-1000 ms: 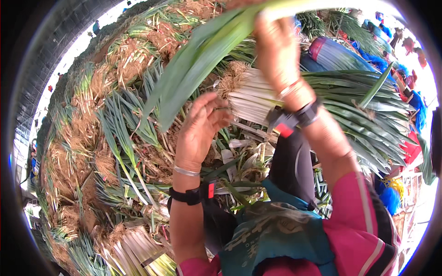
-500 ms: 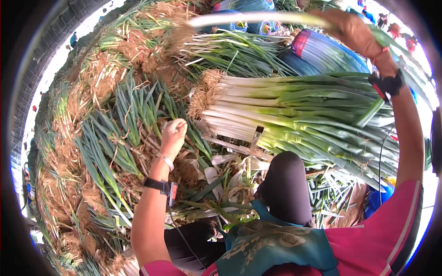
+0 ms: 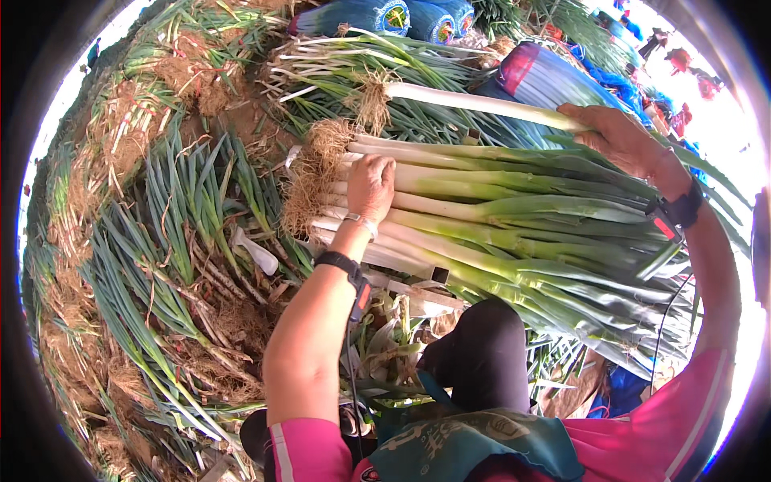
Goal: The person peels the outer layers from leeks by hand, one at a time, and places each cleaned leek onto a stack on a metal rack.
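My right hand (image 3: 614, 138) grips a single long green onion (image 3: 482, 103) around its pale green part. Its white stem points left, with brown roots at the tip, just above the far edge of a large pile of long green onions (image 3: 514, 207). That pile lies crosswise before me, hairy roots to the left and leaves to the right. My left hand (image 3: 371, 189) is closed and rests on the white stems near the roots. Its fingertips are turned down, so what they hold, if anything, is hidden.
Loose, soil-covered green onions (image 3: 169, 273) spread over the left side. Behind the pile lie more loose onions (image 3: 377, 76) and blue-wrapped bundles (image 3: 554, 76). My bent knee (image 3: 486, 353) is close to the pile's near edge. A cable (image 3: 665, 321) hangs by my right arm.
My left hand has moved right, from the air beside the roots onto the pile's white stems. The onion in my right hand, blurred before, has come down closer to the pile.
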Demonstrator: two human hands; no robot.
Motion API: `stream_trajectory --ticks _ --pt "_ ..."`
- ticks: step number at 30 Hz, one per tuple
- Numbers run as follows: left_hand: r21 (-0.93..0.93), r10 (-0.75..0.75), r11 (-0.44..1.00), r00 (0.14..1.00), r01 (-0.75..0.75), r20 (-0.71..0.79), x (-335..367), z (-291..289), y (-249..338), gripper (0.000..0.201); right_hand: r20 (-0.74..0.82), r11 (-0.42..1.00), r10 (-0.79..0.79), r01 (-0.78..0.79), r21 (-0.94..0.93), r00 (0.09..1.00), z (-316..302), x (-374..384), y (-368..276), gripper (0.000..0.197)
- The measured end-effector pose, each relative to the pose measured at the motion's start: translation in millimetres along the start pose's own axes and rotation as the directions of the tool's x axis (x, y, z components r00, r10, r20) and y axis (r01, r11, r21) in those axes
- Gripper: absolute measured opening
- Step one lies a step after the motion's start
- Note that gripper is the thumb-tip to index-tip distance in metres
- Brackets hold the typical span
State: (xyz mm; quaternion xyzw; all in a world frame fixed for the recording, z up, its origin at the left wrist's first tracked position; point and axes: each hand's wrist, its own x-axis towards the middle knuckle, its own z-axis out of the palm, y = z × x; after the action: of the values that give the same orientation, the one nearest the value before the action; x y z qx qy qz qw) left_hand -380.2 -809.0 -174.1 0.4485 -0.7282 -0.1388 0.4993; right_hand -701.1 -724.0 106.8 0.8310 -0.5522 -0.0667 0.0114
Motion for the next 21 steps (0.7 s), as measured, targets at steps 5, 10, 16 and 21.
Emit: stream_trajectory --ticks 5,10,16,21 --pt "0.293 -0.040 0.956 0.998 0.023 0.053 -11 15 3 0.007 0.133 0.949 0.046 -0.085 0.303 0.990 17 28 -4 0.044" --pt "0.315 -0.024 0.949 0.997 -0.001 0.077 -9 13 6 0.012 0.151 0.966 -0.042 0.002 0.257 0.988 40 53 -12 0.043" --pt "0.372 -0.111 0.928 0.976 0.034 0.186 -5 7 14 0.017 0.215 0.986 -0.064 0.028 0.166 0.975 90 56 -31 0.046" --pt "0.379 -0.103 0.925 0.978 0.026 0.184 -6 4 14 0.017 0.160 0.985 -0.093 0.067 0.161 0.983 99 55 -31 0.047"
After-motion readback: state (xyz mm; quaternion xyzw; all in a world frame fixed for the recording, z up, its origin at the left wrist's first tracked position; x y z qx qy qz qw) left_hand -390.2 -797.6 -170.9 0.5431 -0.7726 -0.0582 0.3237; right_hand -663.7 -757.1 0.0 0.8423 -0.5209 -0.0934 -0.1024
